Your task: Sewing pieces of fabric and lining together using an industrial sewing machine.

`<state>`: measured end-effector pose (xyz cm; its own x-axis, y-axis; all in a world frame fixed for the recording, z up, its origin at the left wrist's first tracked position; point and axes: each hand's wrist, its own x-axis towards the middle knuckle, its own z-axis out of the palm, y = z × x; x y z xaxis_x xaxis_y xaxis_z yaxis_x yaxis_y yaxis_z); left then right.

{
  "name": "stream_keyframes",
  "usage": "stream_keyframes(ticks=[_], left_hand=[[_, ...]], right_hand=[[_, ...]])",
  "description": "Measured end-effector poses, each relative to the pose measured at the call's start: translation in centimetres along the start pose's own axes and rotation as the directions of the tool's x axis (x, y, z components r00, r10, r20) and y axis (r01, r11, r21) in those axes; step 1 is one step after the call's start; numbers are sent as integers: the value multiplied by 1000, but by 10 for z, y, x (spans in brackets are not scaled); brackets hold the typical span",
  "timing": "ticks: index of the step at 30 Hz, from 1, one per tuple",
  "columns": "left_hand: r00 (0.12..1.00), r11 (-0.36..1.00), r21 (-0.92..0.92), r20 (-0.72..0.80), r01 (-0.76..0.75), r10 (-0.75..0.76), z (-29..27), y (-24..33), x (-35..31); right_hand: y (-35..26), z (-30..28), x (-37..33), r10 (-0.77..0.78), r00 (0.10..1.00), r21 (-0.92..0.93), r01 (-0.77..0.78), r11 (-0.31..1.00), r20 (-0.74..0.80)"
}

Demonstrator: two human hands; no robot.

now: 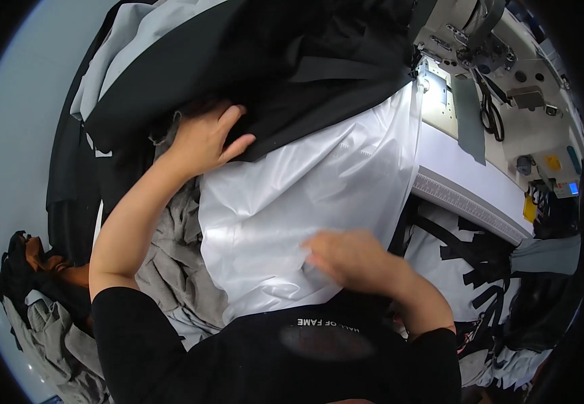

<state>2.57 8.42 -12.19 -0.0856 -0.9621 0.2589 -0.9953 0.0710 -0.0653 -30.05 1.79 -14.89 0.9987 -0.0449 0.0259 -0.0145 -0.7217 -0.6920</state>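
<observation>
Left hand [203, 141] spread on black cloth [292, 94] — right [354, 259] blurred.

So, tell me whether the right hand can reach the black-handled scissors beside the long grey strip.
Probably yes: the black-handled scissors lie with handles uncovered, and the way from the right hand looks free, over shiny white material and the long grey strip.

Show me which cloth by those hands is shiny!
The wrinkled white sheet, below the blurred right hand. It gleams; the black fabric by the left hand and the rumpled grey fabric look dull.
</observation>
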Motion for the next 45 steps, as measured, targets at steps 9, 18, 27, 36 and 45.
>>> stream_keyframes(ticks=[9, 18, 27, 36, 45], left_hand=[[985, 977, 127, 11, 169, -172, -3, 15, -59], [967, 997, 33, -249, 74, -64, -40, -15, -49], [910, 843, -538, 355, 12, 213, -162, 103, 12], [666, 678, -60, 146, -732, 732, -88, 104, -18], [661, 688, 101, -408, 718, -630, -105, -138, 7]], right_hand=[[38, -5, 61, -221, 838, -337, 47, 940, -499], [48, -8, 77, -149, 879, -502, -113, 857, -453], [104, 38, 182, -52, 812, -327, -175, 929, -582], [22, 57, 100, 133, 967, 125, -108, 986, -217], [53, 84, 19, 509, 765, 848, 91, 523, -396]])
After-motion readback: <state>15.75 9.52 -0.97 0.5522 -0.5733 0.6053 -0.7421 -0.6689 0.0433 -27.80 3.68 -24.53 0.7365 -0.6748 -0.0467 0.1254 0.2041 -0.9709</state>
